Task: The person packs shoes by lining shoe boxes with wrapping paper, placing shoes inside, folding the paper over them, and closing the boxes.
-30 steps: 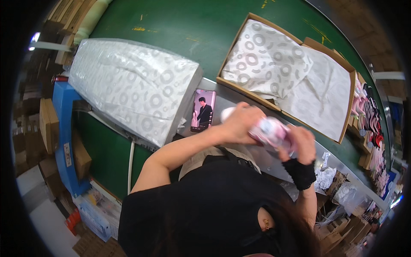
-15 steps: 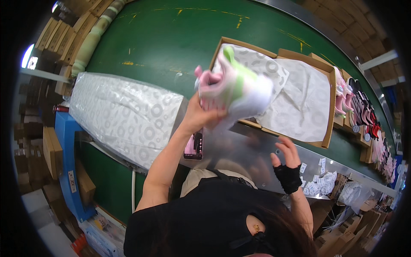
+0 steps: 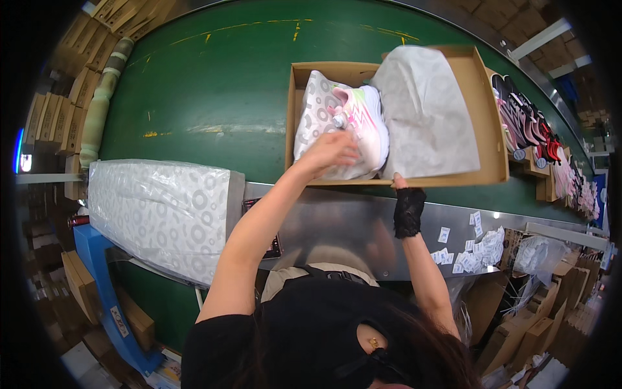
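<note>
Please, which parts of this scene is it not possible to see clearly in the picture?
- Head view: the right hand wears a black glove and grips the cardboard box rim; its fingertips are hidden by the tissue paper.
- Part of the white and pink shoe lies under the left hand, and paper hides what is beneath it.
- The row of shoes at the right is small and bent by the fisheye rim.

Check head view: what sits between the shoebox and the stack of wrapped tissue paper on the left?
Mostly bare green belt in the head view. Between the shoebox and the tissue stack only the person's left forearm crosses, near the steel edge.
</note>
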Demonstrator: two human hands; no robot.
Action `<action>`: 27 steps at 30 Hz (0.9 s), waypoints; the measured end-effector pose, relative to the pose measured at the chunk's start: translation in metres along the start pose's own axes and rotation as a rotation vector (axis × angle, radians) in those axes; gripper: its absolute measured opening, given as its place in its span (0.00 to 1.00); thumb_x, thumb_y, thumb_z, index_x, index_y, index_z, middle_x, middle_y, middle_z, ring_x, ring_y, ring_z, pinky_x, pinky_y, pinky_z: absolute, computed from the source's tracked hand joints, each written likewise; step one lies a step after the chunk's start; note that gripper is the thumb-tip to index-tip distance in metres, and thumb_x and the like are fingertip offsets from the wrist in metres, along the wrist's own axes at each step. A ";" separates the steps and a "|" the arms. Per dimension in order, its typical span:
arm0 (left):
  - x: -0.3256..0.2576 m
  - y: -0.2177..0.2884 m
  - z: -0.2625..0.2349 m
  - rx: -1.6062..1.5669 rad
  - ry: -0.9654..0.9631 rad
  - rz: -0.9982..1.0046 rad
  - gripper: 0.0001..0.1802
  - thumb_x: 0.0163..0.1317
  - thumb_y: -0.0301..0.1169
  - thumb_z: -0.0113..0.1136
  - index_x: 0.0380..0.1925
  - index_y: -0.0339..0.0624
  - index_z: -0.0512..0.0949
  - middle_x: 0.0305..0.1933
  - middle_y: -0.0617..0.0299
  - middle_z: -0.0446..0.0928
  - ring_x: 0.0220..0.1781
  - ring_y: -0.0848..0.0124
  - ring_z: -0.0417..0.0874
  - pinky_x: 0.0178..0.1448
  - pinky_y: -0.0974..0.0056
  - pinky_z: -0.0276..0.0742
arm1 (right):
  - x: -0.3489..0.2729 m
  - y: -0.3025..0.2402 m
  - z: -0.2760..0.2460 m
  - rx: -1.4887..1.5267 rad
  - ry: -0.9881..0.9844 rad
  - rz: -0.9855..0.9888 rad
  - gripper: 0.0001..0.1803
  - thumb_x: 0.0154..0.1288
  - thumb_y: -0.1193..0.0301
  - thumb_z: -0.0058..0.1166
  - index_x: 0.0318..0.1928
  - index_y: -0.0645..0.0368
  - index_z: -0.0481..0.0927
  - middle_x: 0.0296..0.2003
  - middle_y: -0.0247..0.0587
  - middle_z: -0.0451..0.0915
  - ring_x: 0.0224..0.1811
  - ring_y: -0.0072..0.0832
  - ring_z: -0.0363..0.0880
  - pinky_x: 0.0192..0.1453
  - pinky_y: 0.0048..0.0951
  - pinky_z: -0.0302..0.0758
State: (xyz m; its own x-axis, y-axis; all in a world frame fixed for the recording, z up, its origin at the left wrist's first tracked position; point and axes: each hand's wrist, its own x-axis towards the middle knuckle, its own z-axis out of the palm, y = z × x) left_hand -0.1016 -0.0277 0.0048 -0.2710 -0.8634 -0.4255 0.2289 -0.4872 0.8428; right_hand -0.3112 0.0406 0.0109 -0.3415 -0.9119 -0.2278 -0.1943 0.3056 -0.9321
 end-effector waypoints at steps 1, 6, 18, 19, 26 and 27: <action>-0.011 0.003 -0.009 -0.024 0.075 0.192 0.23 0.63 0.40 0.47 0.50 0.30 0.66 0.44 0.51 0.73 0.44 0.63 0.76 0.46 0.62 0.75 | 0.009 0.011 0.000 -0.046 -0.011 0.002 0.17 0.49 0.72 0.59 0.40 0.64 0.72 0.34 0.41 0.76 0.34 0.31 0.73 0.40 0.30 0.68; -0.051 0.018 -0.053 0.053 0.704 0.370 0.31 0.65 0.52 0.34 0.50 0.34 0.67 0.47 0.53 0.71 0.53 0.64 0.69 0.51 0.57 0.67 | 0.026 0.038 0.014 -0.663 0.070 -0.896 0.29 0.48 0.81 0.48 0.56 0.58 0.64 0.54 0.51 0.64 0.50 0.42 0.68 0.48 0.36 0.67; -0.045 0.022 -0.084 -0.267 0.207 -0.023 0.37 0.49 0.58 0.53 0.52 0.44 0.68 0.51 0.57 0.70 0.50 0.63 0.72 0.50 0.53 0.67 | 0.016 -0.065 0.016 -0.957 -0.278 -0.846 0.38 0.40 0.84 0.46 0.58 0.48 0.64 0.59 0.50 0.58 0.47 0.46 0.68 0.50 0.39 0.70; -0.050 0.032 -0.078 -0.263 0.199 -0.023 0.37 0.49 0.58 0.53 0.52 0.44 0.68 0.51 0.57 0.70 0.50 0.63 0.72 0.50 0.53 0.67 | 0.018 -0.080 0.014 -0.958 -0.262 -0.870 0.37 0.40 0.83 0.48 0.57 0.48 0.65 0.58 0.48 0.60 0.46 0.45 0.69 0.50 0.39 0.70; -0.121 0.062 -0.052 -0.398 0.305 -0.017 0.29 0.53 0.50 0.49 0.49 0.42 0.68 0.48 0.55 0.72 0.48 0.64 0.73 0.49 0.59 0.70 | -0.009 -0.130 -0.012 -0.688 -0.344 -1.027 0.33 0.38 0.80 0.56 0.52 0.57 0.68 0.53 0.46 0.65 0.48 0.42 0.69 0.52 0.35 0.68; -0.136 0.059 -0.048 -0.388 0.376 0.050 0.28 0.53 0.49 0.48 0.48 0.41 0.69 0.47 0.56 0.72 0.47 0.65 0.74 0.48 0.60 0.71 | -0.023 -0.140 -0.017 -0.655 -0.335 -1.053 0.32 0.38 0.80 0.56 0.51 0.58 0.69 0.51 0.47 0.66 0.47 0.41 0.69 0.52 0.34 0.68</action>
State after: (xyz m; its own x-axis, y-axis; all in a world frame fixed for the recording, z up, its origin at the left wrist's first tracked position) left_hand -0.0066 0.0542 0.0967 0.0855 -0.8393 -0.5368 0.5807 -0.3959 0.7114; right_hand -0.2922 0.0234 0.1516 0.4797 -0.7898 0.3822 -0.6745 -0.6105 -0.4150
